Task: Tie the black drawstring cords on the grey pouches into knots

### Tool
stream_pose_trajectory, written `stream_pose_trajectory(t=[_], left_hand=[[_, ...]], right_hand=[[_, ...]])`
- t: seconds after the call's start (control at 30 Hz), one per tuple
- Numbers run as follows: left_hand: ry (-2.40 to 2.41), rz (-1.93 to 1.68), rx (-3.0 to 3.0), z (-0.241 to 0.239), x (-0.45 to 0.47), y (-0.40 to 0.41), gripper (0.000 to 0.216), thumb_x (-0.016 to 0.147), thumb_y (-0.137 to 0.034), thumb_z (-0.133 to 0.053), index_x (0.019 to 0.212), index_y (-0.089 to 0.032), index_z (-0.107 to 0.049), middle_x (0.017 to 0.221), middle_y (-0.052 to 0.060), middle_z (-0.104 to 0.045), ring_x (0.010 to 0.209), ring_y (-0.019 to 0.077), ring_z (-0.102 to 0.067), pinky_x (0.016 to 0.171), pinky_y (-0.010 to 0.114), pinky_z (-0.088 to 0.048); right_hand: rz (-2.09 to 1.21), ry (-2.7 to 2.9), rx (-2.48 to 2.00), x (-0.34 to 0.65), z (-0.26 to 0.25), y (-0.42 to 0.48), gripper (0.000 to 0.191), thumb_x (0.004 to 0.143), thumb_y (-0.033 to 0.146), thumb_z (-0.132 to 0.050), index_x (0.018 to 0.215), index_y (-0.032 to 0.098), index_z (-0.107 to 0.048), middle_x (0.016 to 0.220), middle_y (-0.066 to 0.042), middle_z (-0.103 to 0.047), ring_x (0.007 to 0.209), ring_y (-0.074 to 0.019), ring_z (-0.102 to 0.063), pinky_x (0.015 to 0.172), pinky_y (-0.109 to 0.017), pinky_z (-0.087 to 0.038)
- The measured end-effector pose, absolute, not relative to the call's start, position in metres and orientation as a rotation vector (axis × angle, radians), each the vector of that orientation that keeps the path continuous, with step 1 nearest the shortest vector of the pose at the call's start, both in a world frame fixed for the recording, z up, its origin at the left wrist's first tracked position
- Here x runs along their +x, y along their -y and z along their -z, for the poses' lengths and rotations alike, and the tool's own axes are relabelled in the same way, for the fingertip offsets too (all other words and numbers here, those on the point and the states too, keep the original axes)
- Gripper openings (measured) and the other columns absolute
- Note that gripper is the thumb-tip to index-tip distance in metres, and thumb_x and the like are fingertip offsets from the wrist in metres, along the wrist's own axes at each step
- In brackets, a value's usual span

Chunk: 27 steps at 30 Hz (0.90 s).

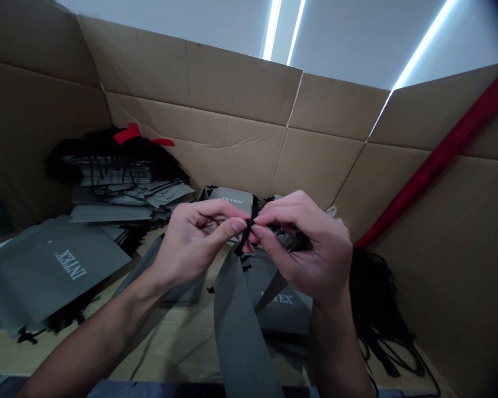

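Our left grip (191, 237) and right grip (309, 246) pinched the black cord (244, 239) between them, both equally near; the grey strip (237, 320) hung directly below, its long axis running toward us.

Tall brown cardboard walls (207, 83) stand around a yellowish surface (170, 348), and bright white light strips (271, 30) shine above.

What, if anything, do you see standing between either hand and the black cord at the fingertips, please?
Nothing visible does: the left hand and the right hand both touch the black cord directly, at the upper end of the grey piece.
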<state>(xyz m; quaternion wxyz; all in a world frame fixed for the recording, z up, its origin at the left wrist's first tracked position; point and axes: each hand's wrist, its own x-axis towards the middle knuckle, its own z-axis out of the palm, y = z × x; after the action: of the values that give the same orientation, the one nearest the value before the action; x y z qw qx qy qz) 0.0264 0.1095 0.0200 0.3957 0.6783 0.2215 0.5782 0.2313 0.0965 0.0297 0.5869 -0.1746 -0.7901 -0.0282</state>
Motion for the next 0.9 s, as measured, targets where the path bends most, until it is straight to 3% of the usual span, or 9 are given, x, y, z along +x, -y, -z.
stream_pose_trajectory(t=[0.3, 0.4, 0.6, 0.9], left_hand=[[-0.691, -1.707, 1.900, -0.017, 0.029, -0.098, 0.013, 0.098, -0.030, -0.091, 0.098, -0.019, -0.085, 0.080, 0.002, -0.082, 0.063, 0.0150, -0.078, 0.058, 0.020, -0.065], [-0.780, -1.828, 2.070, -0.012, 0.030, -0.094, 0.003, 0.104, -0.023, -0.083, 0.101, -0.022, -0.085, 0.084, -0.001, -0.082, 0.067, 0.0122, -0.076, 0.065, 0.019, -0.064], [-0.862, -1.880, 2.280, -0.009, 0.029, -0.090, 0.003, 0.108, -0.025, -0.079, 0.108, -0.025, -0.082, 0.100, 0.000, -0.086, 0.079, 0.0157, -0.078, 0.084, 0.029, -0.068], [-0.593, -1.969, 2.412, -0.006, 0.024, -0.101, 0.023, 0.099, -0.005, -0.081, 0.114, -0.023, -0.079, 0.106, 0.000, -0.085, 0.091, 0.0130, -0.080, 0.087, 0.023, -0.063]], right_hand=[[0.091, 1.844, -0.449, 0.232, -0.031, -0.092, 0.014, 0.098, 0.012, -0.081, 0.105, 0.025, -0.078, 0.097, -0.002, -0.084, 0.086, -0.0201, -0.073, 0.082, -0.039, -0.062], [0.110, 1.837, -0.465, 0.230, -0.031, -0.091, 0.015, 0.098, 0.010, -0.079, 0.104, 0.024, -0.078, 0.096, -0.001, -0.083, 0.086, -0.0190, -0.073, 0.082, -0.037, -0.063], [0.119, 1.816, -0.537, 0.229, -0.031, -0.089, 0.014, 0.097, 0.011, -0.078, 0.100, 0.025, -0.078, 0.092, -0.001, -0.082, 0.082, -0.0186, -0.074, 0.080, -0.036, -0.064], [0.100, 1.820, -0.534, 0.230, -0.029, -0.090, 0.017, 0.096, 0.008, -0.078, 0.100, 0.024, -0.079, 0.091, 0.001, -0.083, 0.079, -0.0156, -0.073, 0.076, -0.032, -0.062]])
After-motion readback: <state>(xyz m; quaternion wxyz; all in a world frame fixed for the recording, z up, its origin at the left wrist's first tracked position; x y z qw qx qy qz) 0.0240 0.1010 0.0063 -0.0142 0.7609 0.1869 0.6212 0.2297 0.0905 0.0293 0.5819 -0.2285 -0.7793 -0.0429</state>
